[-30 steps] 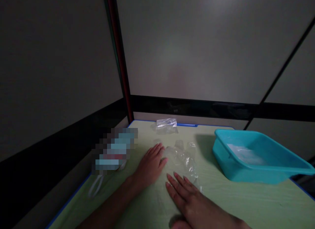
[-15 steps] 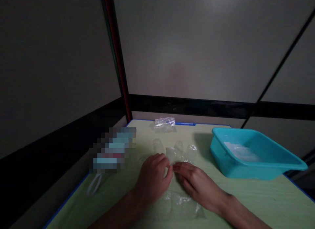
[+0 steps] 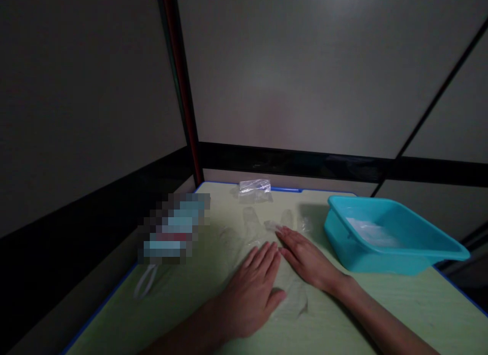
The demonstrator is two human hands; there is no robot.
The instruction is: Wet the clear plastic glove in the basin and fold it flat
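Observation:
A clear plastic glove (image 3: 251, 225) lies on the pale green table (image 3: 171, 314), its fingers pointing to the back. My left hand (image 3: 253, 289) rests flat on the glove with its fingers stretched out and the thumb apart, holding nothing. My right hand (image 3: 305, 256) lies on the right part of the glove, fingertips on the plastic near its fingers, thumb apart from them. Parts of the glove are hidden under both hands.
On the right stands a turquoise basin (image 3: 385, 261) with a white packet (image 3: 371, 233) in it. A folded clear plastic bag (image 3: 254, 190) lies at the back edge. To the left is a pixelated item with a white loop (image 3: 145, 283). Walls rise behind and left.
My left hand has opened from a curled pose and spread flat on the glove, nearer to me. My right hand has moved a little forward. The glove looks flatter and more spread out.

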